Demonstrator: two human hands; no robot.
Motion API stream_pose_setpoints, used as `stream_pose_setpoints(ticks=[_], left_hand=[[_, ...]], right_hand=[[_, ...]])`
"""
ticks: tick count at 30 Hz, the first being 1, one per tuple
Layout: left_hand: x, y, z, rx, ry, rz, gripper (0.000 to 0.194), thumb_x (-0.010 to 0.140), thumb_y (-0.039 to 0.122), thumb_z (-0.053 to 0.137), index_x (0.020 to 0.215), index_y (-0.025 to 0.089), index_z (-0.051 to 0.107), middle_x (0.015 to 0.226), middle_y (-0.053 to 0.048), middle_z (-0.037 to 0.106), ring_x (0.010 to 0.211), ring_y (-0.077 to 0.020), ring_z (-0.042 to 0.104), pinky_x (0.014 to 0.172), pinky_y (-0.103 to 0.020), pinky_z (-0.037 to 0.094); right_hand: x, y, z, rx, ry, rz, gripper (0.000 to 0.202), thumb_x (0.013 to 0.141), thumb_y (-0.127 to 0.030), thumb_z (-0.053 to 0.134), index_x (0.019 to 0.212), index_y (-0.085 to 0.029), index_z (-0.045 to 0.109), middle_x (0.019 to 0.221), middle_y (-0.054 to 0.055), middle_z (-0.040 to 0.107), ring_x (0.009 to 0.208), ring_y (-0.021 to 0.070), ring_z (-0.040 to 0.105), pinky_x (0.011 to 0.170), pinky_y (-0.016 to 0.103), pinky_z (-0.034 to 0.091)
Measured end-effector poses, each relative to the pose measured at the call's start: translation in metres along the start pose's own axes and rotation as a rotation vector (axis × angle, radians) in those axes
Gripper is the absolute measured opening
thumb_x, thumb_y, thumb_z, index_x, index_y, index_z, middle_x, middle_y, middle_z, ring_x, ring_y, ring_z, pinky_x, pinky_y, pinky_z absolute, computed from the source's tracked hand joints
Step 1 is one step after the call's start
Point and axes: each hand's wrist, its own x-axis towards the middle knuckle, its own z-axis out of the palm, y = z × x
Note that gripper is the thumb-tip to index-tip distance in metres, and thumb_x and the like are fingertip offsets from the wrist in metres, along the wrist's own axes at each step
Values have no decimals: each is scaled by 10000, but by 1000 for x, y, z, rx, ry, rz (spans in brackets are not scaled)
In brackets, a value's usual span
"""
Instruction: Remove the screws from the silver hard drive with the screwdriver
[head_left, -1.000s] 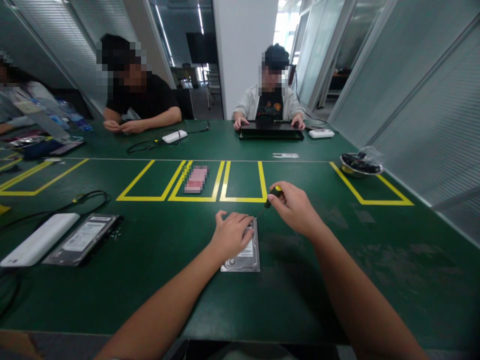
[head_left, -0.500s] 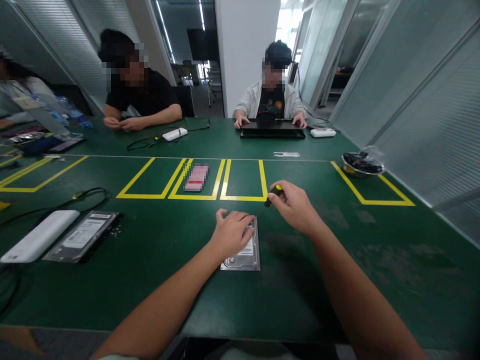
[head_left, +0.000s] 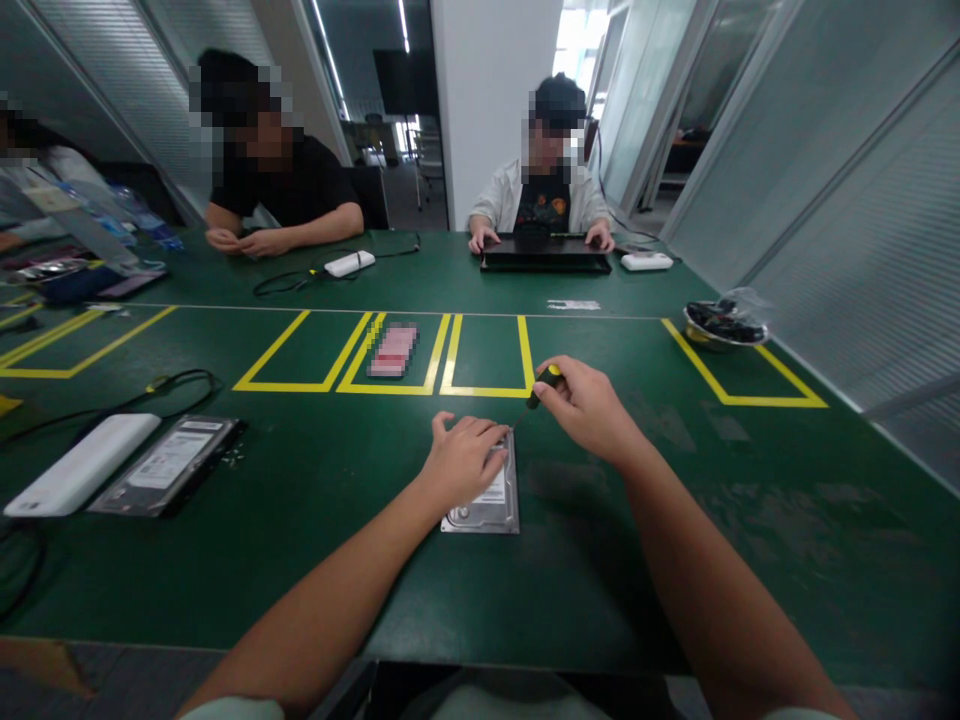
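A silver hard drive [head_left: 499, 510] lies on the green table in front of me, its white label partly covered. My left hand [head_left: 463, 458] rests across its upper part with fingers spread and stretched out, pressing on it. In my right hand [head_left: 583, 396] is a screwdriver [head_left: 533, 400] with a black and yellow handle, fingers wrapped round it. Its thin shaft slants down to the left, toward the drive's upper right corner, near my left fingertips. The exact contact of the tip is too small to make out.
On the left lie a second hard drive [head_left: 169, 465], a white power bank [head_left: 84, 464] and a black cable. Yellow tape outlines mark the table [head_left: 330, 560]; a pink object [head_left: 394, 350] sits in one. A bowl of dark items [head_left: 724, 325] stands right. Several people sit opposite, one holding a black tray [head_left: 546, 252].
The view has shifted slightly, so the table appears a little higher. Both hands, the screwdriver and the hard drive keep nearly the same positions relative to one another.
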Motion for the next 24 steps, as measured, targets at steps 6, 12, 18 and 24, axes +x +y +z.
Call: stream_pose_setpoints(ticks=[6, 12, 18, 24], left_hand=[[-1, 1, -2, 9, -3, 4, 313, 940, 311, 481, 1222, 302, 614, 1201, -58, 687, 1101, -255, 575, 1022, -534, 213], [0, 1, -1, 35, 0, 13, 295, 934, 305, 486, 1198, 311, 618, 1191, -37, 690, 1096, -249, 585, 1013, -527, 224], [0, 1, -1, 33, -4, 16, 305, 942, 302, 470, 1215, 312, 605, 1191, -48, 690, 1095, -254, 576, 1012, -536, 221], [0, 0, -1, 29, -10, 14, 301, 947, 306, 465, 1208, 312, 614, 1186, -48, 688, 1082, -253, 578, 1017, -538, 216]], right_hand=[[0, 0, -1, 10, -1, -10, 159, 882, -263, 539, 998, -179, 610, 828, 59, 657, 690, 172, 556, 667, 304, 428], [-2, 4, 1, 24, 16, -10, 245, 876, -285, 559, 1094, -175, 581, 782, 30, 621, 646, 153, 545, 643, 288, 429], [-2, 4, -2, 59, 11, 11, 262, 863, -268, 567, 1110, -179, 563, 763, 6, 603, 578, 120, 509, 605, 267, 423], [-1, 5, -2, 60, 6, -8, 289, 867, -247, 561, 1145, -184, 610, 802, 18, 621, 571, 110, 500, 598, 264, 434]])
